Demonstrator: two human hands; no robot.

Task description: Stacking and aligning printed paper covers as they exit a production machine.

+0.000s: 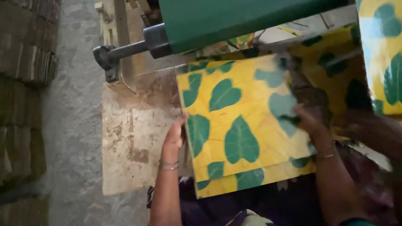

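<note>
Two hands hold a stack of yellow leaf-printed sheets at a worn machine table.

Landmark: the machine table point(130, 142), stained and rusted. Far left of it, stacked brown sheets point(25, 62) line a grey floor point(75, 125). At the table's back edge, a dark metal shaft point(125, 50) runs into a green machine housing point(234, 19). On the table's right part lies the stack of yellow sheets with green leaf print point(243, 125), tilted, near edge overhanging toward the person. Left hand point(173, 136), bangles at wrist, fingers curled against the stack's left edge. Right hand point(307, 119) grips the stack's right edge, blurred. Further right, more printed sheets point(381, 54). No containers visible.
</note>
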